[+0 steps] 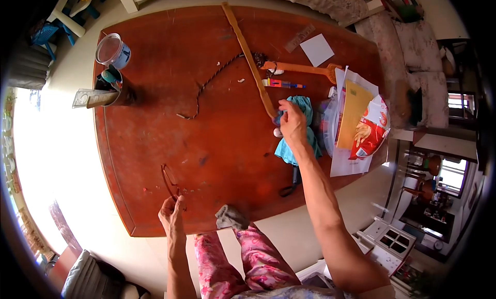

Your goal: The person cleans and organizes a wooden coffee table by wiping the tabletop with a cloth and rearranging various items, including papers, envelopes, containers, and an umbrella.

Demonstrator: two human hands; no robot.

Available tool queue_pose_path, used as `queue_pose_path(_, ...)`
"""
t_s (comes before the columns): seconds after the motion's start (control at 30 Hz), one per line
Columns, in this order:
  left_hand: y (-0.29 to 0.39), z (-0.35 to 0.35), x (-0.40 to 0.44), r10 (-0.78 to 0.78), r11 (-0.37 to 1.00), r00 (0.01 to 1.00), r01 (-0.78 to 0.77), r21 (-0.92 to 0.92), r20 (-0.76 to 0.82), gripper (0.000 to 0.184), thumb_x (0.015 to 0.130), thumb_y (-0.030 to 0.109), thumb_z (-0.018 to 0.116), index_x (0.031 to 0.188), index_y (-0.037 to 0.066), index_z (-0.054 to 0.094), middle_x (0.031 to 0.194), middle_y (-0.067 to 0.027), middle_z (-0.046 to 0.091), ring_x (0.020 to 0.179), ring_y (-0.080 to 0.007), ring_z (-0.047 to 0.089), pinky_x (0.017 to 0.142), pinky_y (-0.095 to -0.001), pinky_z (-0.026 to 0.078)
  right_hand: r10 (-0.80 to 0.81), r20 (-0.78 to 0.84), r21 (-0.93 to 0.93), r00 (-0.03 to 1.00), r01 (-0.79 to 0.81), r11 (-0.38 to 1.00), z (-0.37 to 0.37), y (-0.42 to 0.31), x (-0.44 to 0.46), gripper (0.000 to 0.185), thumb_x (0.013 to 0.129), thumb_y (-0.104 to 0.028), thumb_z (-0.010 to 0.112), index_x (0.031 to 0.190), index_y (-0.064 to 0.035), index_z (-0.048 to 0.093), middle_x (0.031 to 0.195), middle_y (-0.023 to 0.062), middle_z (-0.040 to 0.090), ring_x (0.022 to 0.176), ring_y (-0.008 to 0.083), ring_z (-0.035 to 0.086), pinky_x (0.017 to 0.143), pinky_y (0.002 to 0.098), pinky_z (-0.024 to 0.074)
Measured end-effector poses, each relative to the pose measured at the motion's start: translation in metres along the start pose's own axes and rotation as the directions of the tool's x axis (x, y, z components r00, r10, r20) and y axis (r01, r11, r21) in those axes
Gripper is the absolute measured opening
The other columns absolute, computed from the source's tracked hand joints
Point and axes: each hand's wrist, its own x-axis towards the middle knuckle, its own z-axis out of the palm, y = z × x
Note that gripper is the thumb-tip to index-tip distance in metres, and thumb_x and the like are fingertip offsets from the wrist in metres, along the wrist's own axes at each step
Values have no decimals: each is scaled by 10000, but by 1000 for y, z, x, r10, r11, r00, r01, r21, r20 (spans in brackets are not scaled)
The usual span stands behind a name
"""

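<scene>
My left hand [173,215] is closed on a pair of eyeglasses [169,181] with thin reddish-brown frames, just over the table's near edge. My right hand [292,122] reaches over a folded teal umbrella [312,136] with a black handle. Its fingers are curled beside the lower end of a long wooden stick [248,56]. Something small and dark blue shows at the fingertips; what they grip, if anything, is unclear. A small whitish round object [277,132] lies just below them. A grey cloth [231,217] rests on the table's near edge.
On the brown table [155,128] stand a clear-lidded tub [112,51] and a dark pen holder [124,92]. A braided cord [206,82], an orange-brown wooden tool [299,67], a colourful pen [284,84], papers [346,164] and a red snack bag [373,131] lie about.
</scene>
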Motion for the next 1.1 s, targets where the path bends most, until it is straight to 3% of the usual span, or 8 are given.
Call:
queue_pose_path(0.13,3,4,-3,-32,999,999,32,-12,5,241,809,216,694,825,0,587,631,31,489,595,-51,418,582,-204,342,-186,-151,-41,971,182,983,0,14,-5,233,757,107,512,935,-11,606,895,161,601,774,332,581,679,371,480)
queue_pose_path(0.53,5,36,12,120,978,993,-119,169,8,286,744,196,753,868,-24,619,594,67,416,549,-40,338,496,-209,282,-75,272,-559,959,221,799,5,-4,17,289,636,-53,714,900,11,616,887,126,600,888,287,519,831,349,428)
queue_pose_path(0.6,12,52,13,154,966,988,-154,209,15,245,757,185,746,832,-7,614,593,77,392,549,-24,324,492,-194,253,-120,253,-487,960,234,841,-11,-13,19,314,677,-67,717,964,12,616,924,122,620,885,256,563,784,341,468)
queue_pose_path(0.63,11,59,15,184,946,982,-189,265,44,309,719,210,775,869,-12,619,588,54,413,550,-44,352,499,-214,299,118,346,-20,931,-118,993,-22,-22,20,338,717,-95,707,1018,21,604,967,132,625,890,242,586,779,329,481)
queue_pose_path(0.67,12,65,18,210,922,975,-222,318,72,382,681,235,803,905,-18,625,584,32,435,551,-64,381,507,-234,345,256,531,389,808,-501,773,-30,-25,20,365,757,-122,696,1072,30,593,1009,142,629,894,227,609,774,316,495)
queue_pose_path(0.7,15,67,23,169,894,976,-209,396,135,448,671,260,809,976,-10,623,597,17,455,555,-80,406,530,-244,382,122,563,532,818,-471,703,-37,-20,19,376,846,-160,618,1160,32,544,1077,158,612,898,235,638,772,328,525)
queue_pose_path(0.97,46,89,-6,175,899,979,-201,389,104,382,754,215,744,1089,66,633,661,10,528,595,-78,447,567,-236,415,-192,680,731,707,-674,108,-56,-42,-6,491,883,-254,571,1267,29,457,1179,206,555,1031,345,587,840,453,519)
queue_pose_path(1.1,54,100,-21,109,982,956,-146,118,272,275,824,180,680,1050,26,644,721,21,567,657,-53,461,624,-217,412,-279,600,800,750,-569,191,-54,-49,-22,519,770,-112,710,1237,-12,507,1197,142,554,1071,251,560,867,384,509)
